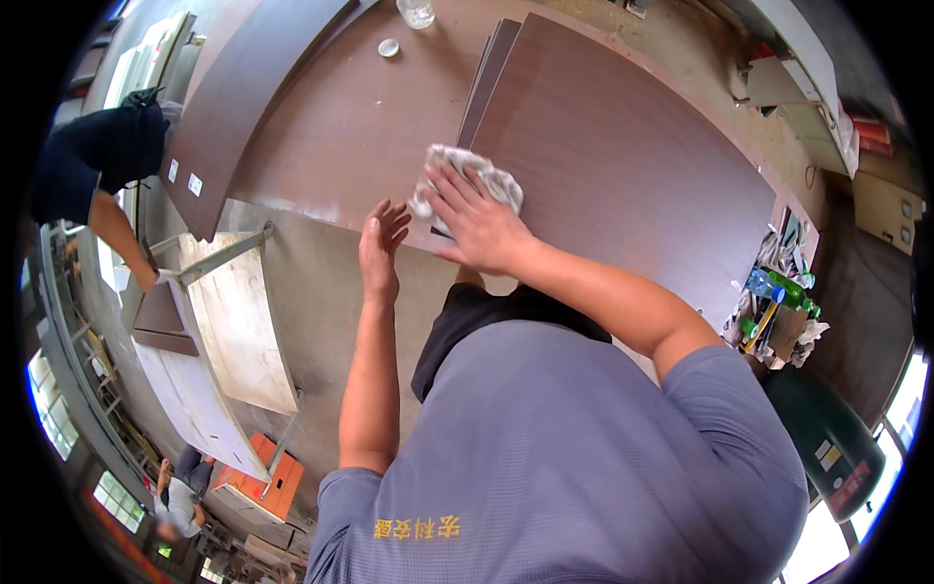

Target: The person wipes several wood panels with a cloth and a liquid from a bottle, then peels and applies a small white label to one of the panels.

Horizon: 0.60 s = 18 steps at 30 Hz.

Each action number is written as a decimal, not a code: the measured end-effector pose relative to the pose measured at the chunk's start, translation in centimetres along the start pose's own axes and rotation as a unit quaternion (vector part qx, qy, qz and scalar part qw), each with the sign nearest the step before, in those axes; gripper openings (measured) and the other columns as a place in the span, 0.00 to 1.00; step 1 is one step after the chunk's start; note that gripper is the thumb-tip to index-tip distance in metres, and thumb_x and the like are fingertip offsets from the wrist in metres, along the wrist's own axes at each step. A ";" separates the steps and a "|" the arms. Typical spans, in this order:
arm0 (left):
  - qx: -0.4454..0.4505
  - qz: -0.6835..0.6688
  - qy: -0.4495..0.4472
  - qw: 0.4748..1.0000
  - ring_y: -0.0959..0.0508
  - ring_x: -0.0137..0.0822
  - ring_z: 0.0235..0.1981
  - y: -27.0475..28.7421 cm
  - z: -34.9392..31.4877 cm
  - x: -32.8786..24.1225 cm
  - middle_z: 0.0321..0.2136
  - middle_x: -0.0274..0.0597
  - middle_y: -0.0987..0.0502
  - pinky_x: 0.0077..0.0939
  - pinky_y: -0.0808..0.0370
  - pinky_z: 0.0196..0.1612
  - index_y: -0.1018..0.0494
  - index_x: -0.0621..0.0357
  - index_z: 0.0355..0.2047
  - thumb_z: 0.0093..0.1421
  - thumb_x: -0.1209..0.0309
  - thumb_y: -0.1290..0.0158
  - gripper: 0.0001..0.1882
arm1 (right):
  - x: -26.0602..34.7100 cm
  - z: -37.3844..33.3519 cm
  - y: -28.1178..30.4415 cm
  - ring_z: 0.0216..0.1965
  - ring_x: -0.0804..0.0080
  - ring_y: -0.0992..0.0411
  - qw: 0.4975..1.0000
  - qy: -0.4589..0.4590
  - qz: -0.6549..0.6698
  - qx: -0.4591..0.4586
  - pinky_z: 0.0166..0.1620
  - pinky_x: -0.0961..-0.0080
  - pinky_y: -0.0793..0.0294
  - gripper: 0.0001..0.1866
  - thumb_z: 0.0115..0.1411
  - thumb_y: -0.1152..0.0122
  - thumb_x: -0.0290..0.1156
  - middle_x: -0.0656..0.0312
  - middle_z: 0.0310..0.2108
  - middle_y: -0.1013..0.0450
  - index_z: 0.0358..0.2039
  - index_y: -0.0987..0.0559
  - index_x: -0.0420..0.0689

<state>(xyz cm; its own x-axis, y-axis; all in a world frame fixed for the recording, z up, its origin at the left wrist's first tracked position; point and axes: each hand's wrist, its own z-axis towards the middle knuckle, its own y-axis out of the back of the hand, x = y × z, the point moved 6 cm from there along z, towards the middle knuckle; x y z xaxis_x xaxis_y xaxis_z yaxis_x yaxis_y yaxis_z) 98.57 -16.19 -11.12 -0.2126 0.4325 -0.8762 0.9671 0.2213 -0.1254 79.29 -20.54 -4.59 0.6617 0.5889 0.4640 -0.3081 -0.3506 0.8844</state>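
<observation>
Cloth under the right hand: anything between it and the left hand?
Nothing visible. The left hand is raised and empty just left of the cloth, with a clear gap between them in this view. The right hand lies flat over part of the cloth.

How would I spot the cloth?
On the brown table, find the wide panel to the right. At its near left corner, the person's right hand rests on the cloth. It is whitish and crumpled, while the panel is flat and brown.
</observation>
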 end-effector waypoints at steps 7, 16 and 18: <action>0.000 0.020 -0.044 0.999 0.24 0.44 0.62 -1.2 0.5 -1.8 0.63 0.52 0.25 0.40 0.30 0.65 0.38 0.63 0.71 0.79 0.49 0.66 0.33 | 1.9 -0.6 -1.4 0.82 0.53 0.63 0.999 -0.038 -0.035 0.004 0.81 0.52 0.66 0.52 0.66 0.43 0.62 0.48 0.81 0.58 0.78 0.46 0.40; 0.025 0.085 -0.101 0.991 0.24 0.45 0.62 -2.6 1.2 -4.2 0.62 0.53 0.25 0.43 0.31 0.66 0.37 0.63 0.71 0.80 0.52 0.66 0.31 | -2.6 -14.5 2.4 0.80 0.49 0.58 0.979 -0.203 -0.022 -0.027 0.79 0.49 0.55 0.50 0.64 0.36 0.57 0.46 0.79 0.53 0.75 0.41 0.36; 0.035 0.109 -0.111 0.987 0.26 0.45 0.64 -3.2 0.7 -4.5 0.64 0.52 0.26 0.43 0.32 0.67 0.37 0.63 0.71 0.80 0.53 0.66 0.31 | -4.6 -21.5 3.1 0.80 0.46 0.58 0.950 -0.301 -0.078 0.019 0.79 0.48 0.57 0.49 0.64 0.36 0.56 0.44 0.79 0.54 0.74 0.41 0.35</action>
<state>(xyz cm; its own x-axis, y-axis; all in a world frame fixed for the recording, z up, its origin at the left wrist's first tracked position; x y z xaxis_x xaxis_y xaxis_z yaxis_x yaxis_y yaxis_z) 96.54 -19.48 -7.11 0.0306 0.2598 -0.9652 0.9954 0.0795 0.0529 60.58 -8.69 -2.94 0.9718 0.1165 0.2050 -0.1575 -0.3265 0.9320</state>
